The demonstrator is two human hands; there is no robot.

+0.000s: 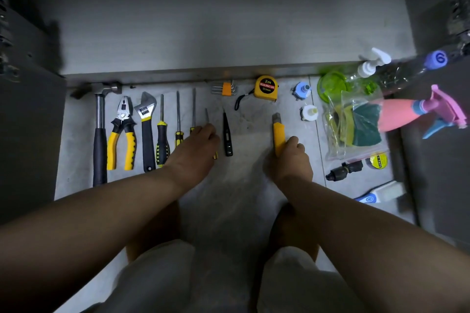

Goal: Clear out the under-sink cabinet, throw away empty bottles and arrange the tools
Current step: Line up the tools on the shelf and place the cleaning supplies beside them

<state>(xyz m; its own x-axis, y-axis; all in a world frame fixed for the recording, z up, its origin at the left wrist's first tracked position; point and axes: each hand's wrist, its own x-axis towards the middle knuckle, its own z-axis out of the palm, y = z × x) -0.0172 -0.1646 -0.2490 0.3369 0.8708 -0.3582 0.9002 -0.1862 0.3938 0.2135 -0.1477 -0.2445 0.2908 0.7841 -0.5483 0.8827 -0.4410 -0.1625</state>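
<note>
Knife (277,132) seemed light and stiff in my right hand (290,160), gripped low on its handle. My left hand (195,150) curled over a small screwdriver (206,117).

Yellow utility knife (277,134), yellow-black pliers (122,132), pink spray bottle (401,113).

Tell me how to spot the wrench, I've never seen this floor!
Find the row of tools on the floor by the cabinet edge. Start at the hammer on the far left and count to three: the adjustable wrench lies between the pliers and a screwdriver. Only it has a silver hooked head on a black handle.
</note>
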